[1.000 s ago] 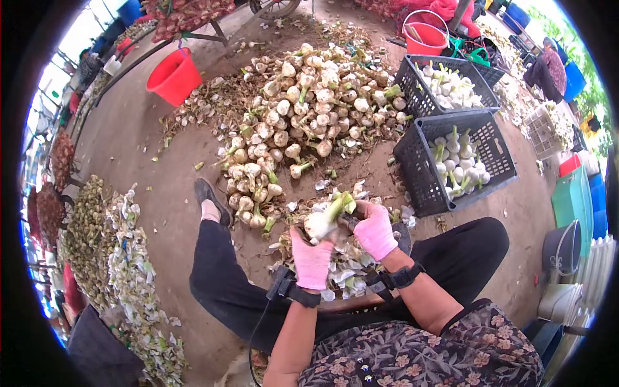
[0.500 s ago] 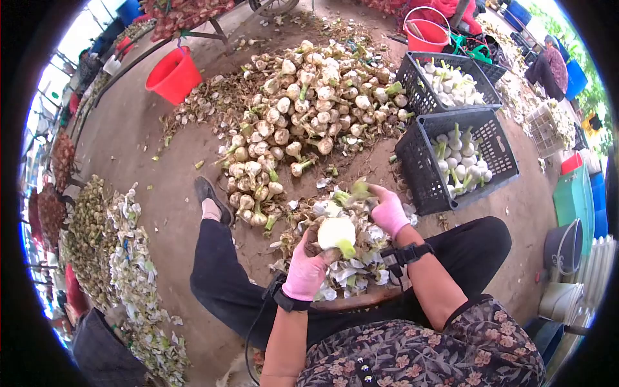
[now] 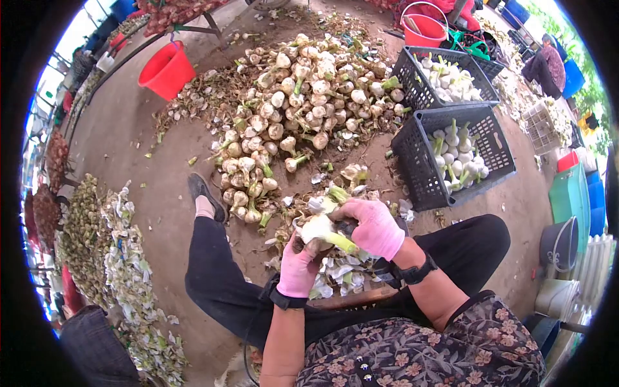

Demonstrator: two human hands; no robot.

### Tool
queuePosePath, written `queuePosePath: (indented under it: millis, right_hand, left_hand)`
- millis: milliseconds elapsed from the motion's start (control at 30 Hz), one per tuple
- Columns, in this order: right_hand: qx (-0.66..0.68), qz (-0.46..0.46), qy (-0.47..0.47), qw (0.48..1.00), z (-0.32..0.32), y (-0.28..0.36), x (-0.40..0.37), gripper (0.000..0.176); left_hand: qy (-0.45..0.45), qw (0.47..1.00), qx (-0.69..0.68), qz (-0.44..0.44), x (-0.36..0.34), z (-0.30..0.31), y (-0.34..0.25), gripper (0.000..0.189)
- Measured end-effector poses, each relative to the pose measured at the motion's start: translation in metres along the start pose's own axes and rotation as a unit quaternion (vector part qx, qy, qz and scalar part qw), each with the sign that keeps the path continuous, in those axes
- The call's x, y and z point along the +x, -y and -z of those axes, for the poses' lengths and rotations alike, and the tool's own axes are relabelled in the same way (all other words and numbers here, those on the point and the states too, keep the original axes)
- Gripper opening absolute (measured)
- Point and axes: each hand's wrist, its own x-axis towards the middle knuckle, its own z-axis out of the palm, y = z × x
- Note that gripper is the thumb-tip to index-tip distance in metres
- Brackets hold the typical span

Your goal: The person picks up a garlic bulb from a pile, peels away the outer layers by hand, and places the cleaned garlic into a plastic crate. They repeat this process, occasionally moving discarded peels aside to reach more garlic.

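Note:
My left hand (image 3: pixel 300 267), in a pink glove with dark fingertips, is closed round a white garlic bulb (image 3: pixel 317 229) with a thick green stem pointing right. My right hand (image 3: pixel 375 227), gloved the same way, is at the bulb's right side, fingers bent and pressed against its outer skin. Its thumb lies close by the stem. Under both hands, a heap of peeled garlic skins (image 3: pixel 346 276) lies between my legs. Just beyond spreads a big pile of unpeeled garlic bulbs (image 3: pixel 303 106), brownish, with cut stems.
Two black crates, a nearer one (image 3: pixel 422 187) and a farther one (image 3: pixel 412 80), hold cleaned white bulbs. A red bucket (image 3: pixel 169 69) stands at the far left, a handled red bucket (image 3: pixel 425 29) behind the crates. Skins (image 3: pixel 132 271) cover the left floor. A person (image 3: pixel 548 68) sits far right.
My right hand has come in from the right, with no loose scrap visible in it now, and meets the bulb. The bulb has tilted, its stem swinging to the right.

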Motion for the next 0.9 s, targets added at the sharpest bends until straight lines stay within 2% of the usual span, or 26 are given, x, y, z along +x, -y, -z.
queuePosePath:
  millis: [33,167,233,267,333,367,400,433,467,500,533,567,600,633,667,700,733,767,800,833,867,900]
  right_hand:
    - [-0.039,-0.006,-0.017,0.999,-0.003,0.003,-0.001,0.03]
    - [-0.036,-0.011,-0.061,0.997,-0.013,0.002,-0.001,0.022]
    - [-0.01,-0.052,-0.036,0.998,-0.011,-0.004,0.003,0.017]
    - [-0.01,-0.053,-0.037,0.998,-0.01,-0.007,0.006,0.017]
    - [-0.019,-0.064,-0.032,0.997,-0.01,-0.014,0.01,0.016]
    - [-0.066,-0.072,-0.024,0.995,-0.019,-0.034,0.012,0.017]
    - [-0.067,-0.072,-0.024,0.995,-0.027,-0.051,0.011,0.017]
    - [-0.147,-0.133,0.063,0.978,-0.034,-0.067,0.008,0.018]
    - [-0.224,-0.19,0.149,0.944,-0.042,-0.083,0.006,0.02]
    - [-0.207,-0.172,0.164,0.949,-0.05,-0.107,-0.003,0.02]
    - [-0.19,-0.156,0.185,0.952,-0.055,-0.122,-0.011,0.02]
    - [-0.153,-0.178,0.142,0.962,-0.049,-0.104,-0.012,0.021]
    - [-0.136,-0.158,0.076,0.975,-0.044,-0.089,-0.012,0.02]
    - [-0.063,-0.1,0.033,0.992,-0.039,-0.086,-0.006,0.023]
    - [0.011,-0.042,-0.01,0.999,-0.034,-0.082,-0.003,0.027]
    - [0.011,-0.042,-0.012,0.999,-0.028,-0.077,-0.004,0.027]
    - [0.17,-0.081,0.032,0.982,-0.015,-0.055,-0.003,0.03]
    - [0.325,-0.118,0.075,0.935,-0.005,-0.04,-0.002,0.033]
    - [0.324,-0.119,0.075,0.936,-0.001,-0.036,0.0,0.033]
    - [0.295,-0.082,0.079,0.949,0.001,-0.034,0.0,0.036]
    - [0.266,-0.046,0.084,0.959,0.003,-0.03,-0.001,0.04]
    - [0.279,-0.08,0.08,0.954,0.003,-0.021,-0.001,0.035]
  left_hand:
    - [0.0,1.0,-0.025,-0.002,0.0,0.0,0.001,0.047]
    - [0.02,0.998,-0.063,0.003,0.004,0.007,0.004,0.045]
    - [0.076,0.993,-0.069,0.065,0.006,0.016,0.004,0.043]
    - [0.077,0.992,-0.069,0.066,0.005,0.017,0.006,0.043]
    - [0.041,0.984,-0.104,0.136,0.0,0.02,0.013,0.045]
    - [0.142,0.989,-0.017,0.034,-0.003,0.024,0.02,0.047]
    - [0.143,0.989,-0.018,0.033,-0.003,0.025,0.024,0.047]
    - [0.153,0.969,-0.166,0.103,-0.004,0.022,0.022,0.047]
    - [0.161,0.922,-0.309,0.167,-0.005,0.02,0.02,0.048]
    - [0.11,0.96,-0.212,0.148,-0.004,0.016,0.018,0.051]
    - [0.105,0.961,-0.213,0.145,-0.006,0.012,0.011,0.051]
    - [0.117,0.973,-0.156,0.121,-0.01,0.006,0.003,0.055]
    - [0.134,0.982,-0.095,0.097,-0.01,0.002,-0.001,0.059]
    - [0.11,0.985,-0.099,0.086,-0.004,0.002,0.0,0.066]
    - [0.079,0.992,-0.075,0.064,0.002,0.002,0.003,0.064]
    - [0.041,0.996,-0.046,0.059,0.003,0.001,0.005,0.062]
    - [0.003,0.998,-0.018,0.053,0.005,0.0,0.005,0.06]
    - [0.004,0.998,-0.018,0.052,0.01,0.001,0.006,0.06]
    - [0.002,0.996,0.082,0.026,0.015,0.004,0.008,0.058]
    - [-0.001,0.983,0.181,0.002,0.017,0.001,0.008,0.056]
    - [-0.002,0.984,0.179,0.006,0.019,-0.001,0.006,0.056]
    - [0.0,0.957,0.291,-0.014,0.02,-0.005,0.003,0.054]
